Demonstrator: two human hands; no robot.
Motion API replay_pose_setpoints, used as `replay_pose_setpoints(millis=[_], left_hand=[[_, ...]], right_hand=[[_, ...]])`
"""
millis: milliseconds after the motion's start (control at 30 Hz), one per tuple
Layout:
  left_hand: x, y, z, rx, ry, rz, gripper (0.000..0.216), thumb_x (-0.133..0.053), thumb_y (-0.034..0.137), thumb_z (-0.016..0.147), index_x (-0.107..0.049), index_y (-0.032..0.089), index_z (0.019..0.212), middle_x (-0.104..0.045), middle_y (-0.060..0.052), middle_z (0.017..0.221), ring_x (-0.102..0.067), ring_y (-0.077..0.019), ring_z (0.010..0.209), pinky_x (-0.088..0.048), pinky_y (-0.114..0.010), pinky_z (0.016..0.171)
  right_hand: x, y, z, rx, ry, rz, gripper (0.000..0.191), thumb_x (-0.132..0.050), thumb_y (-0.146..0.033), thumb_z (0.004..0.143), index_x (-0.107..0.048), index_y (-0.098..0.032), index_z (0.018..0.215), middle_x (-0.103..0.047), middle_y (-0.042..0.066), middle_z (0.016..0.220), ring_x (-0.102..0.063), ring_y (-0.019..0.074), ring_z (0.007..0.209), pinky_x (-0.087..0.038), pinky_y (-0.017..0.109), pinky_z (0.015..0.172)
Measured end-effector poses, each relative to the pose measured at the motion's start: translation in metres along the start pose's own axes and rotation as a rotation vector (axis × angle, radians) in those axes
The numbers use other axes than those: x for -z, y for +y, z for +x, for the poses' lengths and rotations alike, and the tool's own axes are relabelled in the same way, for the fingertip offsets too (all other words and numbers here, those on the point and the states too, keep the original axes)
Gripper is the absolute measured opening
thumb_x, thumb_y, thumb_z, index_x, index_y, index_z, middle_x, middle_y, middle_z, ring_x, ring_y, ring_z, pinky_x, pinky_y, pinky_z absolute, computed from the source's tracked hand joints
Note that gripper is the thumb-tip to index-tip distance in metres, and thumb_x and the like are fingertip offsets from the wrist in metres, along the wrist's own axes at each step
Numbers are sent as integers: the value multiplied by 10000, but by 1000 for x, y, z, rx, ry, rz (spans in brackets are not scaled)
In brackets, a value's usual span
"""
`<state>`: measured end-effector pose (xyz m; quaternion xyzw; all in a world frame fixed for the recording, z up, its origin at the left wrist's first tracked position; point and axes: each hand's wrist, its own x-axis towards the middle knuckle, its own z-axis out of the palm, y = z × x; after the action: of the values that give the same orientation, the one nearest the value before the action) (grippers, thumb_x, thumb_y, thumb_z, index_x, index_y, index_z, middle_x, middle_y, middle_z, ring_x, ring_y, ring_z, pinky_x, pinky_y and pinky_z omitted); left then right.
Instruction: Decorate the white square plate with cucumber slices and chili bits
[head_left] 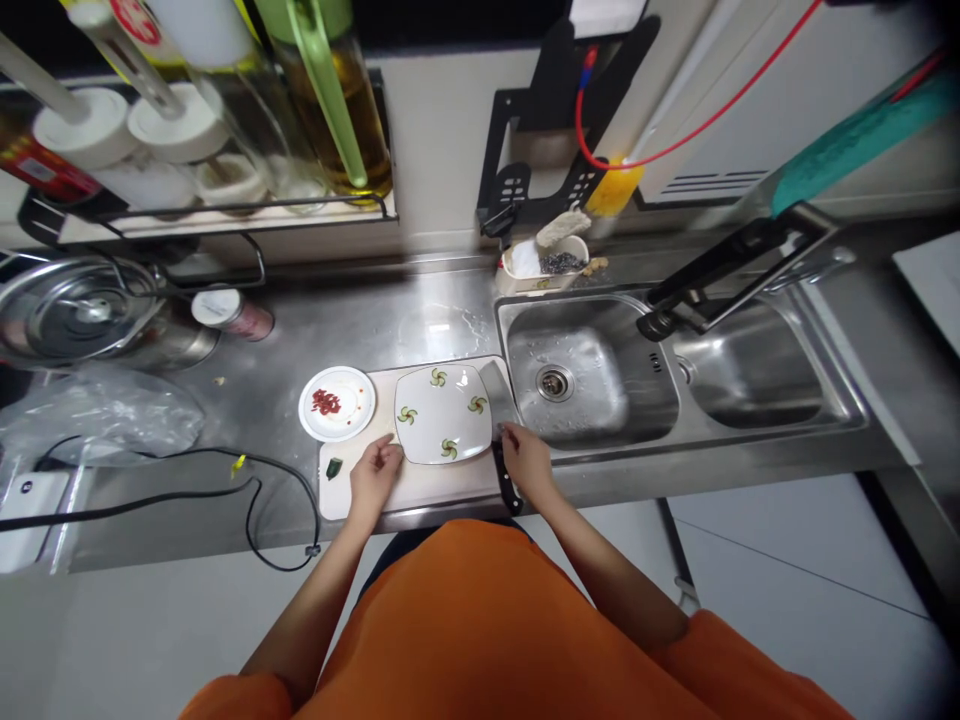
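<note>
Between both hands [375, 472] [528, 464], patterned plate [444, 414], over board [435, 488]

Two hands [376, 474] and two plates [444, 415] are showing | one board [435, 488] and one knife [507, 482] are lying there | two sinks [604, 395] are showing

Plate [442, 415] between dish [354, 412] and knife [498, 392]

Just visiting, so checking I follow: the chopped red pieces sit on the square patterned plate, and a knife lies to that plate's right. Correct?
Not quite: the head view shows the chopped red pieces on the round white plate. The knife does lie to the right of the square patterned plate.
</note>
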<state>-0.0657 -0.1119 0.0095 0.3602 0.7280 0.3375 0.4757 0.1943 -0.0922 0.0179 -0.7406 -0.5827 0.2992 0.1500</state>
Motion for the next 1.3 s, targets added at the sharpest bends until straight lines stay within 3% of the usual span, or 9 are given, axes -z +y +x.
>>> replay_pose_setpoints(millis=[200, 600, 1300], left_hand=[[-14, -2, 3, 167, -98, -153, 575, -668, 440, 675, -558, 117, 1138, -633, -5, 689, -577, -126, 624, -456, -269, 685], [-21, -12, 11, 211, -177, -377, 576, -730, 371, 597, -555, 156, 1102, -615, 17, 703, -603, -106, 650, -509, -249, 665], [-12, -2, 12, 172, -166, -391, 569, -742, 375, 569, -562, 152, 1060, -613, 26, 676, -595, -110, 630, -506, -239, 614]], right_hand=[[-3, -4, 5, -92, -71, 68, 313, -437, -192, 836, -669, -184, 1046, -683, 74, 1024, -615, 186, 960, -438, 277, 847], [-9, -2, 11, -82, -105, 248, 331, -440, -132, 794, -714, -233, 950, -707, 24, 975, -640, 166, 912, -465, 265, 817], [-11, -5, 9, -69, -111, 387, 329, -425, -183, 782, -712, -232, 936, -712, 12, 926, -636, 172, 870, -475, 292, 801]])
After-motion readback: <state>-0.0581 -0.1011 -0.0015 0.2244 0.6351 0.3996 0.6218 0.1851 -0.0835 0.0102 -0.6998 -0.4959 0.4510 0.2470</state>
